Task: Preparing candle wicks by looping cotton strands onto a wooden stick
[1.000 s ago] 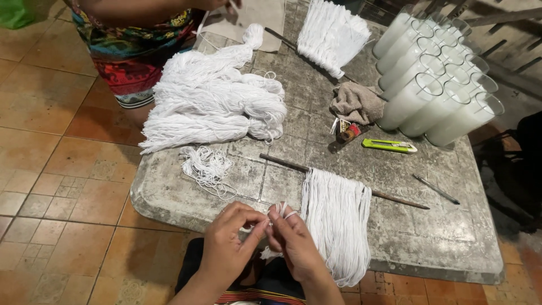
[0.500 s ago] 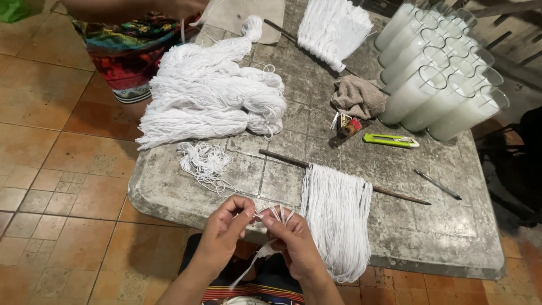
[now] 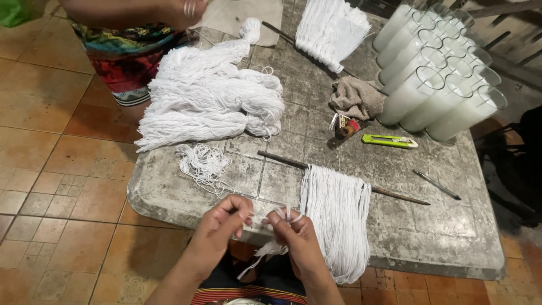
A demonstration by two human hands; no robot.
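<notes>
Worn grey stone-look table (image 3: 429, 237) sitting on orange floor tiles (image 3: 51, 169), seen from the head camera looking straight down. Both hands are at the near edge. Left hand (image 3: 221, 227) is curled mostly closed, fingertips pinched together on a thin white string (image 3: 261, 217) that runs across to the right hand (image 3: 294, 240). Right hand is also closed up, with loops of that string wound around its fingers and a loose tuft of white strands (image 3: 259, 258) hanging down below it toward the lap. Just to the right of the right hand — practically touching — a curtain of white strings (image 3: 337, 217) hangs off a thin dark stick (image 3: 395, 196) lying across the table and drapes over the near edge. Past the hands there's a small loose tangle of string (image 3: 204, 164), then a big pile of white yarn skeins (image 3: 212, 96). A second stick with hanging strings (image 3: 330, 31) is at the far end. On the right: a cluster of tall glass candles (image 3: 437, 73) filled with white wax, a crumpled brown rag (image 3: 357, 97), a green utility knife (image 3: 389, 140), a pen (image 3: 437, 185). Another person in colourful patterned clothes (image 3: 130, 51) stands at the far left corner — their hand is near the top edge, too cropped to tell what it's doing.
</notes>
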